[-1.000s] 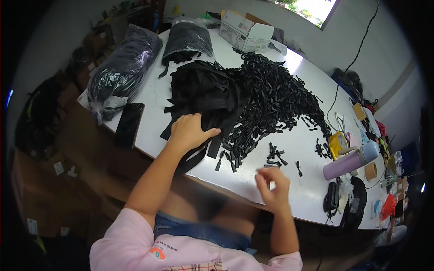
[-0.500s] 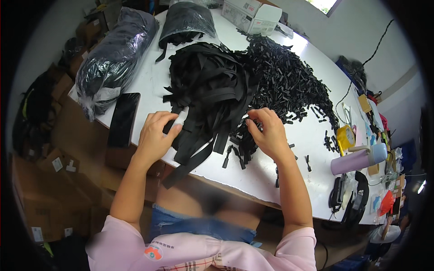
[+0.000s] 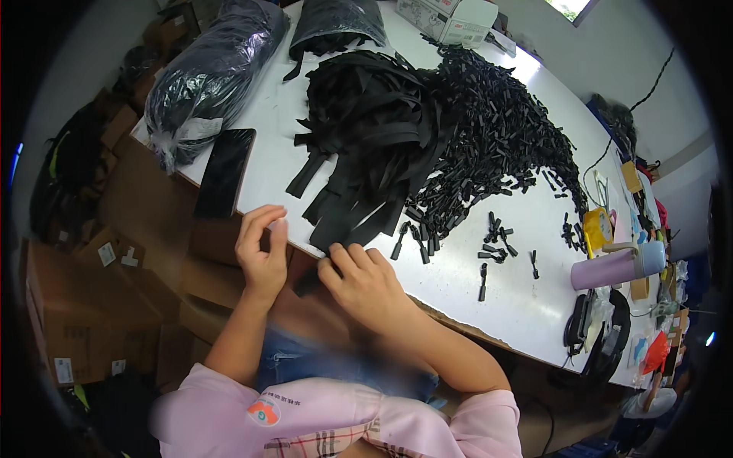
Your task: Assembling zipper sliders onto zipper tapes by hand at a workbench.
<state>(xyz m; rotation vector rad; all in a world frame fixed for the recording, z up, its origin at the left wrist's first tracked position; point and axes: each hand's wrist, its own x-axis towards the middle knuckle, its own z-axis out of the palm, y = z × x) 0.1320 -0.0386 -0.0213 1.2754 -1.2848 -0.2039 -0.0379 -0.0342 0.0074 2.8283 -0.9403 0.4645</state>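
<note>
A heap of black zippered-looking fabric straps (image 3: 374, 130) lies on the white table, its loose ends reaching the near edge. My right hand (image 3: 363, 282) is at that edge, fingers bent over the end of a black strap (image 3: 336, 221); its fingertips are partly hidden. To its left, my left hand (image 3: 263, 252) hovers by the table edge, thumb and fingers curved and slightly apart, with nothing visible between them. Right of the straps spreads a large pile of small black plastic pulls (image 3: 496, 122), with several loose ones (image 3: 496, 237) nearer me.
A dark phone (image 3: 225, 172) lies at the table's left edge, below a plastic-wrapped bundle (image 3: 214, 76). Another filled bag (image 3: 336, 27) and a white box (image 3: 450, 19) stand at the back. At right are a lilac bottle (image 3: 607, 269) and yellow tape (image 3: 598, 229). Cardboard boxes (image 3: 76, 320) stand at left.
My right hand has moved left and nearer me, from beside the pile of pulls to the strap ends. My left hand has come away from the straps. The view has shifted slightly.
</note>
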